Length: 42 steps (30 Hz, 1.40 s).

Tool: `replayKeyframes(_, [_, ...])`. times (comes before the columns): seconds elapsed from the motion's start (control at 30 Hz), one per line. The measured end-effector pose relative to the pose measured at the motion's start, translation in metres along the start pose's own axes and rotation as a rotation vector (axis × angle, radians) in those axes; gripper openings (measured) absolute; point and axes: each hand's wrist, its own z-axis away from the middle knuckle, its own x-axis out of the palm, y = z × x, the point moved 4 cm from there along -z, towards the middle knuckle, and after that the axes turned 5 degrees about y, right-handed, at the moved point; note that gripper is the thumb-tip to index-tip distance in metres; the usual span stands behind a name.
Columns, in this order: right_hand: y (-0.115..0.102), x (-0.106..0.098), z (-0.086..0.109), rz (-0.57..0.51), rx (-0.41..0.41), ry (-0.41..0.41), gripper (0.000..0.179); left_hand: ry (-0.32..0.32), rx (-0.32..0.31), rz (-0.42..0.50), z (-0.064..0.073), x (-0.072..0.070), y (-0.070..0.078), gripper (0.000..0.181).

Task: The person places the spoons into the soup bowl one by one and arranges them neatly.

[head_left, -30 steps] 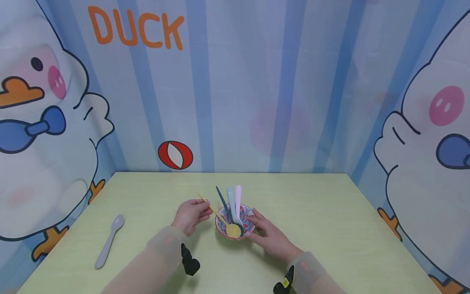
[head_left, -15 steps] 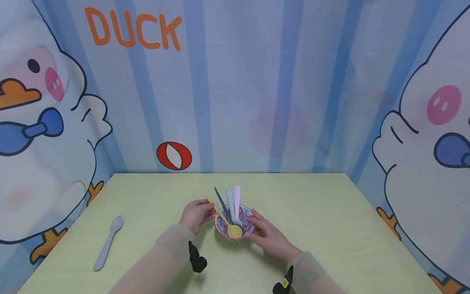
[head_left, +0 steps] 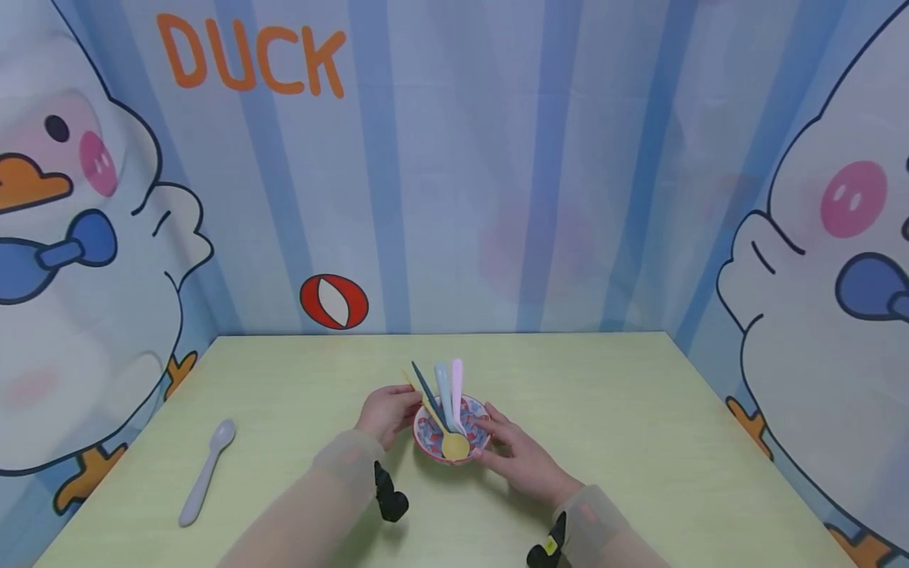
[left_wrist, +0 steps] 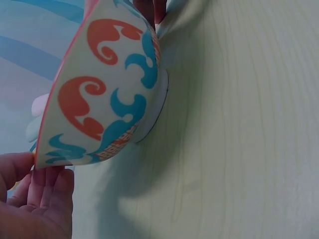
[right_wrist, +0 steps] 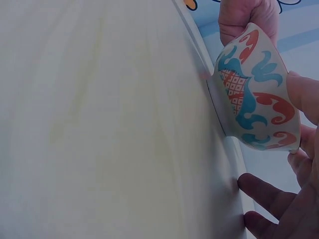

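Head and wrist views of two bare hands at work over a pale wooden table (head_left: 604,418). The left hand (head_left: 387,414), at the left side of the patterned bowl (head_left: 428,436), was partly closed, its thumb and fingers pinching the handle of the yellow spoon (head_left: 455,447) beside the rim. That spoon leaned in the bowl, its head low and toward the person and its handle slanting up to the left. The right hand (head_left: 521,461) was half open and curved about the opposite side, thumb and forefinger gripping the rim; its other fingers were spread below, and whether they touched the table could not be told. The bowl stood upright on its foot, its white outer wall decorated in red and blue. Three further handles rose from it toward the far side: a dark spoon (head_left: 426,389), a light blue spoon (head_left: 443,386) and a pink spoon (head_left: 458,383). Well apart, to the left, a lilac spoon (head_left: 207,473) lay on the table, head pointing away. Behind hung a blue striped backdrop (head_left: 454,158) with large white ducks (head_left: 92,355), a red and white ball (head_left: 334,301) and orange lettering (head_left: 252,55) reading DUCK
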Motion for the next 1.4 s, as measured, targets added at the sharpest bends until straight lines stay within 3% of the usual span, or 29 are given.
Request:
replayKeyframes(0.3, [-0.004, -0.002, 0.001, 0.015, 0.001, 0.005, 0.057, -0.015, 0.014, -0.022, 0.000, -0.001, -0.001, 0.035])
replayKeyframes(0.57, [-0.004, -0.001, 0.000, 0.014, 0.011, 0.001, 0.058, -0.014, 0.015, -0.002, 0.006, -0.016, 0.001, 0.039])
replayKeyframes(0.83, [-0.006, -0.002, 0.001, 0.020, 0.015, 0.004, 0.058, -0.003, -0.001, -0.019, 0.008, -0.043, 0.004, 0.042])
replayKeyframes(1.4, [-0.005, -0.001, 0.001, 0.031, 0.011, 0.019, 0.057, 0.067, 0.015, -0.179, 0.023, -0.113, 0.008, 0.050])
